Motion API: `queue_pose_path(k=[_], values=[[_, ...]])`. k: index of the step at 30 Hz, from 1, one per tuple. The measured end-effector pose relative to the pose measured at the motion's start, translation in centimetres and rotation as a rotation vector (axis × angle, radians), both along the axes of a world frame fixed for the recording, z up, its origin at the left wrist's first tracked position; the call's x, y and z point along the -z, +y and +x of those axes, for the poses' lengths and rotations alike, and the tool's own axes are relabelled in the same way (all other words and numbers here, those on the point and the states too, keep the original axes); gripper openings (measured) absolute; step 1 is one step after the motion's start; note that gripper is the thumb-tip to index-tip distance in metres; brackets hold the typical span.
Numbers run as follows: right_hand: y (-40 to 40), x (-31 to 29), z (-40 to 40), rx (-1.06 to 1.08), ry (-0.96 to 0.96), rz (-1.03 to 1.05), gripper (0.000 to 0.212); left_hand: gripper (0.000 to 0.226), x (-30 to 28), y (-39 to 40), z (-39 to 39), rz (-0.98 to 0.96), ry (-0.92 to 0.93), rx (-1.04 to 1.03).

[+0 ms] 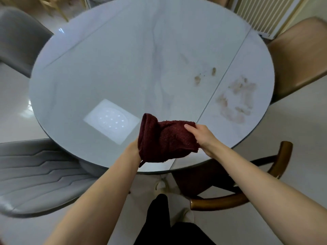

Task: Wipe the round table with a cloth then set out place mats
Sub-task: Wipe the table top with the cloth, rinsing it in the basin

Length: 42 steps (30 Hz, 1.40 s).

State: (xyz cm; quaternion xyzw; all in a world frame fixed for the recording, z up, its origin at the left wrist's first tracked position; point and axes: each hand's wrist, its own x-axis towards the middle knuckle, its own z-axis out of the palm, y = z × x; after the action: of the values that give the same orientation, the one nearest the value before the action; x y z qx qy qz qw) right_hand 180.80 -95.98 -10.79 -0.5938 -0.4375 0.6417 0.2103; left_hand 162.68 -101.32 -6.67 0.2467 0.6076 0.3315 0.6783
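A dark red terry cloth [164, 138] is held above the near edge of the round white marble table [113, 64]. My right hand [201, 137] grips the cloth's right side, thumb on top. My left hand [134, 147] is under the cloth's left side and almost wholly hidden by it; only the wrist and the heel of the hand show. Brown crumbs and specks [203, 76] lie on the table right of centre, and a pale pinkish smear [237, 101] spreads across the right leaf. No place mat is in view.
A grey padded chair [35, 174] stands at the near left and another grey chair [19, 39] at the far left. A tan chair [300, 55] is at the right, a wooden-armed chair [247, 197] at the near right. A ceiling light reflects on the table [111, 121].
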Motion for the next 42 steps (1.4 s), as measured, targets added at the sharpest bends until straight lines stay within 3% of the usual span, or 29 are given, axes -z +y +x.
queue_pose_path(k=[2,6,9,12,15,17,20,23,26,30,33,36,38,41,42], values=[[0.3,-0.6,0.0,-0.02,-0.12,0.133,0.028,0.035,-0.5,0.7,0.0,-0.042,-0.011,-0.061],[1.2,-1.7,0.2,-0.075,-0.255,0.344,0.025,0.072,-0.4,1.2,-0.3,-0.179,-0.29,-0.189],[1.9,-2.1,0.5,-0.049,-0.273,0.363,0.026,0.073,0.6,1.2,-1.2,-0.207,-0.312,-0.213],[2.1,-2.3,0.4,0.036,-0.188,0.266,0.03,0.052,0.5,1.5,-0.7,-0.136,-0.245,-0.201],[1.4,-3.1,-1.7,0.005,0.133,-0.077,0.048,0.062,-0.2,2.0,0.9,-0.011,-0.322,-0.06],[1.1,-3.0,-3.2,-0.037,0.182,-0.097,0.05,0.051,-0.6,1.9,1.9,0.084,-0.185,0.079],[1.2,-2.3,-3.8,0.034,0.076,0.08,0.023,0.039,0.0,1.8,0.7,0.169,0.047,0.201],[2.0,-1.4,-2.8,0.102,0.175,0.111,0.018,0.05,1.6,2.0,-1.7,0.124,0.059,0.065],[2.6,-1.5,-2.7,0.167,0.265,0.101,0.02,0.048,2.6,2.2,-1.9,0.074,0.079,0.16],[3.0,-1.2,-2.8,0.176,-0.002,0.309,0.018,0.041,3.8,2.4,-0.3,0.116,0.156,0.153],[3.2,-1.4,-2.3,0.023,-0.35,0.719,0.021,0.044,4.2,2.8,0.1,0.146,0.438,0.312],[2.2,-1.6,-2.7,-0.181,-0.579,1.036,0.041,0.038,5.2,3.4,-1.4,0.15,0.867,0.46],[1.5,-0.6,-3.1,-0.357,-0.687,1.052,0.05,0.045,5.8,3.4,-2.5,0.122,0.995,0.453],[1.2,2.2,-3.1,-0.875,-0.887,0.873,0.053,0.048,6.9,2.9,-4.1,0.138,1.064,0.393],[1.4,3.1,-3.0,-1.019,-0.96,0.907,0.054,0.049,7.3,2.7,-4.5,0.151,1.076,0.385]])
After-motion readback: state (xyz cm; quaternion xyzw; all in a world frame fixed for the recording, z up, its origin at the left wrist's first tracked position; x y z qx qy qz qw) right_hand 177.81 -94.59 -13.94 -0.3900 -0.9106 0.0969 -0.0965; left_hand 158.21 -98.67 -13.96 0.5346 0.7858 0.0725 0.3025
